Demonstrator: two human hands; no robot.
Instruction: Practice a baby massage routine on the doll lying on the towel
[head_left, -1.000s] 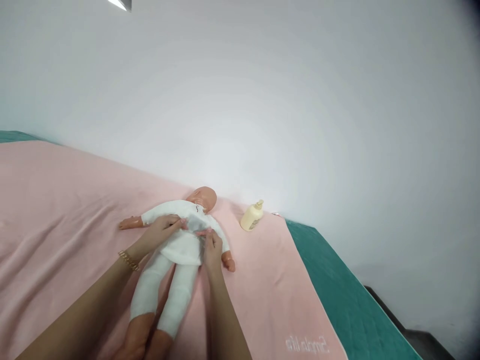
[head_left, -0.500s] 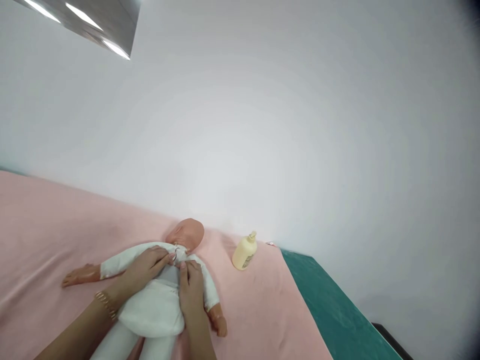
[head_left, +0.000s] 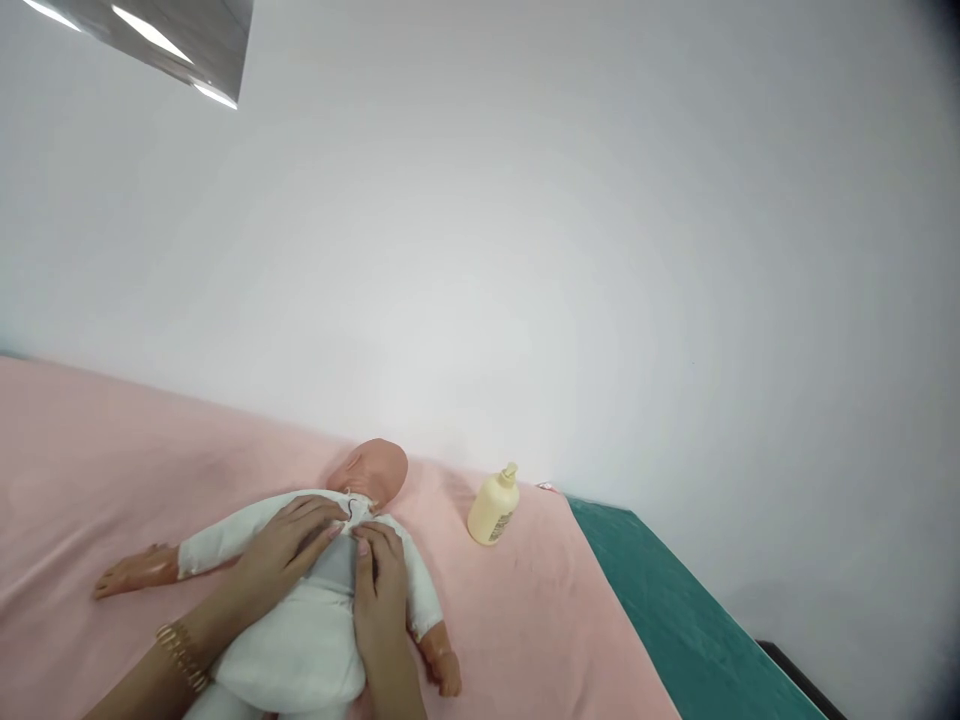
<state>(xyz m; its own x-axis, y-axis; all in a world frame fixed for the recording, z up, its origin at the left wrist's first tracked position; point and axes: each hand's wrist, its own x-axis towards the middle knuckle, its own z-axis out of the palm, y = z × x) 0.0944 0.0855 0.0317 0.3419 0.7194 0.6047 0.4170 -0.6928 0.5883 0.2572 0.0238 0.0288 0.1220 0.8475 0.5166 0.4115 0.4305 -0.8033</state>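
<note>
A baby doll (head_left: 296,655) with a white cloth body and bare plastic head and hands lies with its arms spread. My left hand (head_left: 281,550), with a gold bracelet at the wrist, rests on the left side of its upper torso, fingers stretched toward the neck. On the other side, my right hand (head_left: 382,585) lies on the torso by the doll's shoulder, fingers extended and slightly bent. Both hands touch the cloth and are open. Between them a grey patch of the torso shows, with a dark thread near the neck. My hands hide the sides of the chest.
A pale yellow pump bottle (head_left: 493,508) stands upright right of the doll's head. Under both is a pink sheet (head_left: 555,640), with a green surface (head_left: 690,610) beyond its right edge. A white wall (head_left: 480,250) rises close behind.
The view has shifted slightly, so the scene sits a little differently in frame. The thumbs and fingers have moved a little on the doll's chest; both hands remain on it.
</note>
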